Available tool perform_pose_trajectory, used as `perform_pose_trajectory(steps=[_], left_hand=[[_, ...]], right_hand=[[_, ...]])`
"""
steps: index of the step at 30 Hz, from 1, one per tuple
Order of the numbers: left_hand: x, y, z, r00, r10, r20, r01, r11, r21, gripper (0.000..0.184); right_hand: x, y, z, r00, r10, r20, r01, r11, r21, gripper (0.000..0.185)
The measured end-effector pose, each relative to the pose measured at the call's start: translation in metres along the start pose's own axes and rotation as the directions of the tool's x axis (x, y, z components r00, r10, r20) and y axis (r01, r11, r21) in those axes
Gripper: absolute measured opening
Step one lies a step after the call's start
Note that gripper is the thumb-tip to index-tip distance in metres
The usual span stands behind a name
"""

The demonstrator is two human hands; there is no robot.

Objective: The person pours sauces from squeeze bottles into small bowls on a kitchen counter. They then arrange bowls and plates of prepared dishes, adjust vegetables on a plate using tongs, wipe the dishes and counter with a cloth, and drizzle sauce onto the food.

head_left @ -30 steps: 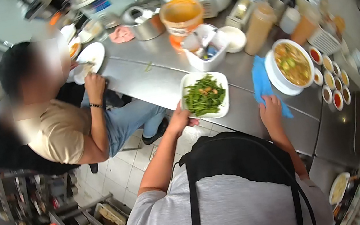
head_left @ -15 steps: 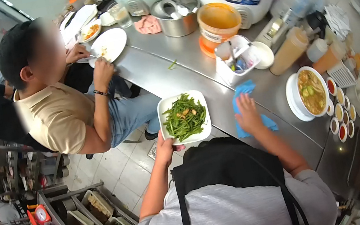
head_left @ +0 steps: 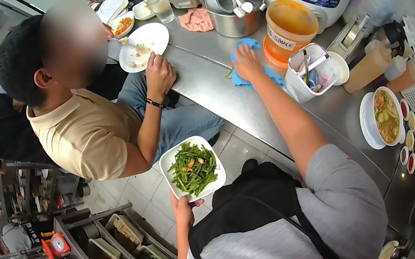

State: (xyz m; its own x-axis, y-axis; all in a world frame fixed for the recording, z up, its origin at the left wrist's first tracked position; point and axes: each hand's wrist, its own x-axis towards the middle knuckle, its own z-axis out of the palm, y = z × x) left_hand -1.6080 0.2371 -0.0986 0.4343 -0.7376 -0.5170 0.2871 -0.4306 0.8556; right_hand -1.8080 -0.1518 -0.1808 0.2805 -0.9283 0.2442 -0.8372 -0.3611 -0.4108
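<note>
Head view: my left hand [head_left: 184,209], fingers clamped on the rim of a square white dish [head_left: 192,167] of green vegetables, held off the table [head_left: 208,68]. My right hand [head_left: 248,62], palm down, fingers slightly apart, pressing a blue cloth [head_left: 264,72] on the steel, near the orange sauce tub [head_left: 287,32].

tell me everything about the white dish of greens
The white dish is square with rounded corners and a raised rim, smooth, and looks ceramic or plastic. It bears a heap of cut green stalks topped with light brown pieces. The left hand grips its near edge, holding it food side up, off the metal table, above the tiled floor.
</note>
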Motion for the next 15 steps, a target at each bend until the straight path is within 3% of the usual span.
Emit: perform_pose_trajectory(steps=[3,5,6,8,11,12,13,15], left_hand=[[-0.005,0.008,-0.005,0.999,0.029,-0.033,-0.03,0.998,-0.056,0.048],[-0.004,0.014,-0.005,0.997,0.064,-0.042,-0.068,0.994,-0.08,0.049],[-0.003,0.019,-0.005,0.997,0.074,-0.031,-0.076,0.993,-0.095,0.048],[0.002,0.028,-0.002,0.996,0.094,-0.001,-0.094,0.991,-0.098,0.049],[0.006,0.042,0.008,0.99,0.14,-0.004,-0.14,0.987,-0.084,0.049],[0.007,0.046,0.011,0.987,0.158,-0.007,-0.158,0.985,-0.072,0.048],[0.01,0.045,0.013,0.987,0.158,-0.004,-0.158,0.985,-0.073,0.048],[0.017,0.044,0.014,0.987,0.148,0.061,-0.144,0.988,-0.061,0.051]], right_hand=[[-0.01,-0.021,0.006,0.928,-0.345,0.143,0.338,0.938,0.072,0.042],[-0.048,-0.056,0.028,0.835,-0.544,0.089,0.533,0.838,0.12,0.042],[-0.069,-0.075,0.036,0.786,-0.612,0.088,0.571,0.774,0.275,0.037],[-0.11,-0.109,0.006,0.722,-0.655,0.222,0.451,0.69,0.566,0.03],[-0.116,-0.117,-0.029,0.913,-0.382,0.143,0.137,0.617,0.775,0.022],[-0.104,-0.106,-0.041,0.946,-0.322,0.039,0.17,0.596,0.784,0.022],[-0.09,-0.093,-0.055,0.969,-0.247,-0.03,0.184,0.629,0.756,0.022],[-0.059,-0.063,-0.08,0.994,-0.112,-0.013,0.101,0.835,0.541,0.025]])
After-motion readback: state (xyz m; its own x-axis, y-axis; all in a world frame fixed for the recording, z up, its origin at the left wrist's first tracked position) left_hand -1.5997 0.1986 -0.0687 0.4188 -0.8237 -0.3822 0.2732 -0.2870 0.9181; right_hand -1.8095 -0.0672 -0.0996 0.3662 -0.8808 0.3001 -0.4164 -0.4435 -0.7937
